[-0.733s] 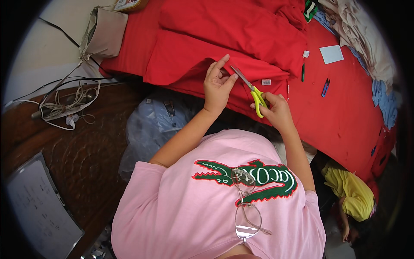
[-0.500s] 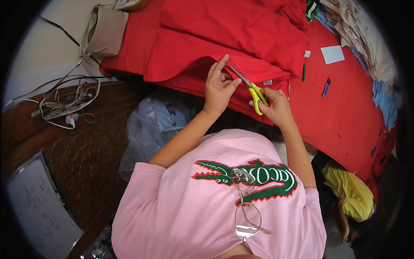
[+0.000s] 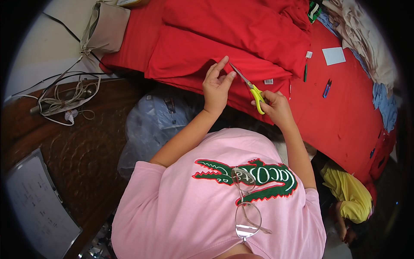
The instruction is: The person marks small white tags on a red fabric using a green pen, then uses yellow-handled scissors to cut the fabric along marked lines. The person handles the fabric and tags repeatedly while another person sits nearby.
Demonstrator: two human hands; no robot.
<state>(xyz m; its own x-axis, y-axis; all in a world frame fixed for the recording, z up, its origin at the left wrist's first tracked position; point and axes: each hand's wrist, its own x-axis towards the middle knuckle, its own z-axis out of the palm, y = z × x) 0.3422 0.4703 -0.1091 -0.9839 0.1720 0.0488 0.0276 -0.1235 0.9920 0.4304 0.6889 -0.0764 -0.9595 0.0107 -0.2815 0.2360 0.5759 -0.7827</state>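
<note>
My right hand (image 3: 277, 106) grips yellow-handled scissors (image 3: 257, 96), their blades pointing up and left. The blades look nearly together, with the tips just right of my left fingertips. My left hand (image 3: 216, 90) is raised at the near edge of a red garment (image 3: 189, 51), index finger and thumb stretched apart and the other fingers partly bent. The garment's edge arches up behind these fingers; I see no cloth plainly pinched. A small white label (image 3: 268, 81) shows on the garment beyond the scissors.
On the red-covered table (image 3: 340, 116) lie blue thread snips (image 3: 327, 88), a green-handled brush (image 3: 305, 67) and a pale card (image 3: 334, 56). Beige cloth (image 3: 360, 39) piles at the right edge. A pouch (image 3: 107, 28), coiled cables (image 3: 69, 99) and a plastic bag (image 3: 148, 125) are left. A yellow-shirted person (image 3: 347, 190) is lower right.
The scissors have drawn slightly right, away from my left fingertips, and their blades look closer together. My left thumb has moved up and nearer the index finger.
</note>
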